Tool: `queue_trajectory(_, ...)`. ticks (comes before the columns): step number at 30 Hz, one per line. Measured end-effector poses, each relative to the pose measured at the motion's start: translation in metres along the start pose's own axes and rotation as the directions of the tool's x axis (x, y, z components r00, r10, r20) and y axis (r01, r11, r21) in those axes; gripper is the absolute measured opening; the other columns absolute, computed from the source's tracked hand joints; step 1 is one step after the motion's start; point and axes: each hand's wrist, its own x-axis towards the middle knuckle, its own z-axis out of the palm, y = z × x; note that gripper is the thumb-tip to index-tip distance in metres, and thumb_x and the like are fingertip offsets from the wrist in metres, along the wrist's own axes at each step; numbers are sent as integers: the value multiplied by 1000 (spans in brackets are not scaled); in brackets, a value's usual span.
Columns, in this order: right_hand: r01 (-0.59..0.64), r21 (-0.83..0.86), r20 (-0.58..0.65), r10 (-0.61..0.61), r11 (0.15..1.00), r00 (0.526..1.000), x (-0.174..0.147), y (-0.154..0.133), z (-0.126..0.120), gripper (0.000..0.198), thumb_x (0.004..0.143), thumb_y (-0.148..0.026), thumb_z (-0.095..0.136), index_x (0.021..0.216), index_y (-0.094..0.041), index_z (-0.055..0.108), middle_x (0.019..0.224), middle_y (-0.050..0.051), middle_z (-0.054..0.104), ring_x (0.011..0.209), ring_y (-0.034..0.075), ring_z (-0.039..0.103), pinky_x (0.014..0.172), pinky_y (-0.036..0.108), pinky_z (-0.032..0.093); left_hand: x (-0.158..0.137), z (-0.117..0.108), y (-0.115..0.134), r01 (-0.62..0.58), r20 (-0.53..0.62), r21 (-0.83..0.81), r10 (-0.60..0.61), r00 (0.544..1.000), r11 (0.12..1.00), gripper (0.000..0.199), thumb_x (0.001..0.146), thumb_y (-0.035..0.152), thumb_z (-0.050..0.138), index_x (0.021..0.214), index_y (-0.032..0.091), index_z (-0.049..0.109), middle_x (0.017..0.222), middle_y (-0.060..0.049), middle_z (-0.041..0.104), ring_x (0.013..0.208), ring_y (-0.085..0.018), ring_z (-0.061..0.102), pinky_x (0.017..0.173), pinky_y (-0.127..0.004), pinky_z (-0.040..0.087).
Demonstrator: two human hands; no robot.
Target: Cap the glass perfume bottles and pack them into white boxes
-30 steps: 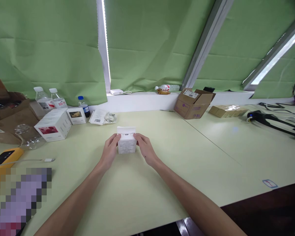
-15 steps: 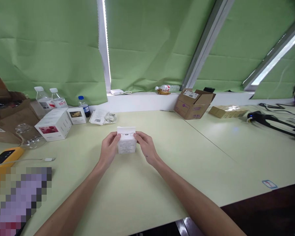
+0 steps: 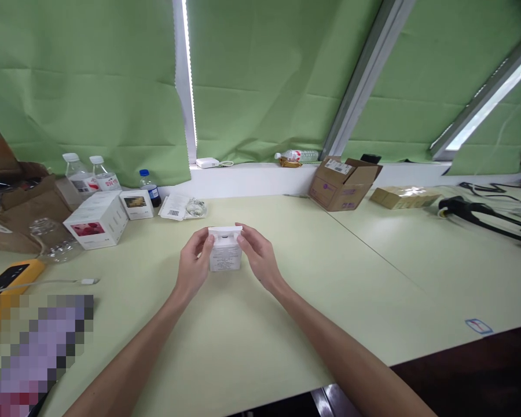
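Note:
A small white carton [image 3: 225,258] with fine print on its front stands upright on the pale table, between my hands. Its top flap is partly raised at the back and leans forward over the top. My left hand [image 3: 194,255] grips the left side, with the thumb at the upper front corner. On the other side my right hand [image 3: 259,255] holds the upper right corner, thumb in front and fingers behind, by the flap. What the carton contains is hidden.
At the left stand a row of white cartons [image 3: 98,223], a single white box [image 3: 136,204], a clear jar [image 3: 52,240] and bottles. A brown cardboard box [image 3: 342,185] and a yellowish package [image 3: 403,197] sit at the back right. A black handled device [image 3: 481,214] lies far right.
The carton's top flap has tipped forward and lower. The fingers of my right hand have moved up behind the flap, while my left hand stays nearly where it was.

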Motion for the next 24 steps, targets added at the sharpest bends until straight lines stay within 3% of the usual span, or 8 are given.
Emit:
queue_trajectory(3,76,-36,76,-73,996,994,-2,-3,-3,47,80,-37,60,125,-25,52,114,5,62,102,20,58,93,37,44,-1,-3,3,-45,43,28,43,998,999,38,80,37,60,114,21,58,115,-7,62,103,-21,59,89,-32,45)
queue_trajectory(6,130,-91,76,-123,987,989,-2,-4,-5,38,80,-36,60,117,-26,57,118,5,60,104,20,58,94,37,44,0,-6,3,-100,78,91,93,993,991,40,74,34,67,112,23,59,116,-7,62,103,-21,59,91,-35,46)
queue_trajectory(16,146,-117,79,-137,982,987,-1,4,-6,29,81,-33,60,108,-25,65,122,6,59,109,21,57,97,38,44,4,-14,-7,-285,167,269,247,955,920,26,79,31,62,104,27,66,120,-6,61,112,-22,55,91,-36,47)
queue_trajectory(24,86,-118,121,-72,989,990,0,7,-7,34,82,-39,60,113,-26,64,116,4,63,105,21,59,92,38,47,2,-14,-9,-249,149,256,216,965,934,28,80,34,61,106,27,68,125,-5,59,116,-24,52,98,-38,42)
